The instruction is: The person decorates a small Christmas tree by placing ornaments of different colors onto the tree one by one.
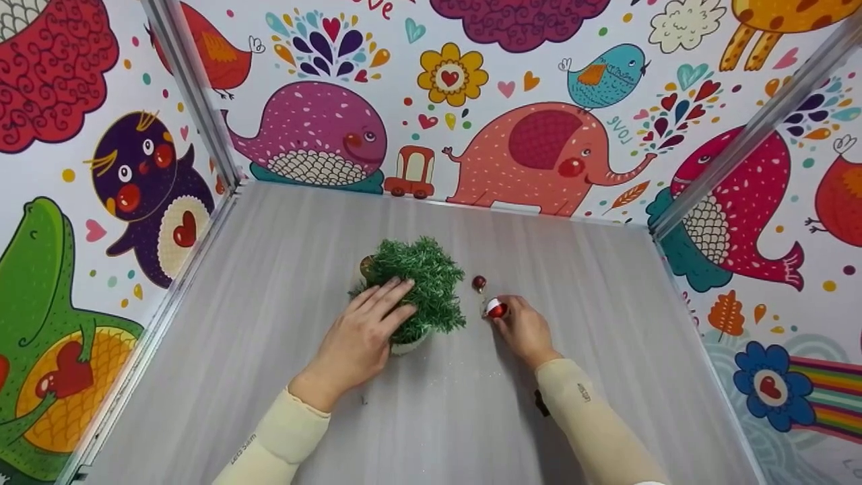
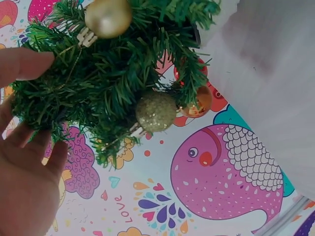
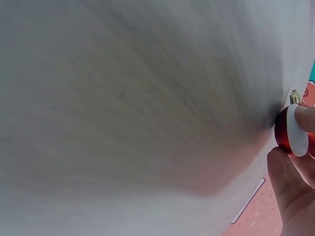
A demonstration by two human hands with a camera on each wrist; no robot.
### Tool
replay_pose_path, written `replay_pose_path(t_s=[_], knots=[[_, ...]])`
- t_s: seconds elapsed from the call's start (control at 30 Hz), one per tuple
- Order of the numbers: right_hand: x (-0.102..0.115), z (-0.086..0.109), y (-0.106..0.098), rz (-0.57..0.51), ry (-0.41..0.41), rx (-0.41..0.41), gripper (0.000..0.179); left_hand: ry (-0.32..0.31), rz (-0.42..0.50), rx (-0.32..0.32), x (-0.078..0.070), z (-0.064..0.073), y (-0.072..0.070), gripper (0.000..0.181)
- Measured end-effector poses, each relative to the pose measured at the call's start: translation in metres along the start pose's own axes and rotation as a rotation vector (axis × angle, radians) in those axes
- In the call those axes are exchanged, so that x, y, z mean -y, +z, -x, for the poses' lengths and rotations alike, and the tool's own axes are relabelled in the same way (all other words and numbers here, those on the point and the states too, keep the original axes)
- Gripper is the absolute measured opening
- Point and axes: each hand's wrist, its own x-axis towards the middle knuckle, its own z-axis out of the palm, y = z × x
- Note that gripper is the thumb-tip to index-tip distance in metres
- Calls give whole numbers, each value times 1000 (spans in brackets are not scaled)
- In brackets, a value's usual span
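Observation:
A small green artificial Christmas tree (image 1: 434, 279) in a pale pot (image 1: 407, 347) stands mid-table. My left hand (image 1: 360, 337) rests on its near left side, fingers fairly straight over the branches, thumb apart. From the tree hang a smooth gold bauble (image 2: 108, 18), a glittery gold bauble (image 2: 156, 111) and a shiny orange-gold bauble (image 2: 199, 102), seen in the left wrist view. Right of the tree, my right hand (image 1: 527, 331) pinches a red-and-white bauble (image 1: 496, 308) between thumb and fingers, close over the table. Its gold cap (image 3: 295, 97) shows in the right wrist view.
A smaller dark red bauble (image 1: 479, 283) lies on the grey wood-grain table (image 1: 579, 269), just beyond the one I hold. Upright panels with cartoon animals (image 1: 316, 135) enclose the back and sides, with metal posts (image 1: 202, 94) at the corners.

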Motion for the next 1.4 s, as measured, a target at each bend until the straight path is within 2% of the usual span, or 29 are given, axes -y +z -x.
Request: replay_pose_path(t_s=[0.17, 0.4, 0.63, 0.83, 1.0, 1.17, 1.4], knots=[[0, 0, 0, 1, 19, 8, 40, -3, 1, -5, 1, 1, 2, 53], [-1, 1, 2, 4, -4, 11, 40, -19, -23, 0, 0, 2, 3, 54], [-2, 1, 2, -17, 35, 16, 39, -19, -25, 4, -1, -1, 5, 59], [-1, 3, -1, -40, 48, 29, 44, -13, -29, -18, 0, 0, 7, 59], [7, 8, -11, -88, -7, -2, 50, -16, -41, -14, 1, 0, 7, 59], [21, 14, -27, -145, -78, -41, 48, -13, -48, -9, 0, 0, 7, 57], [47, 23, -45, -237, -193, -82, 48, 2, -37, -42, 1, 1, 9, 53]])
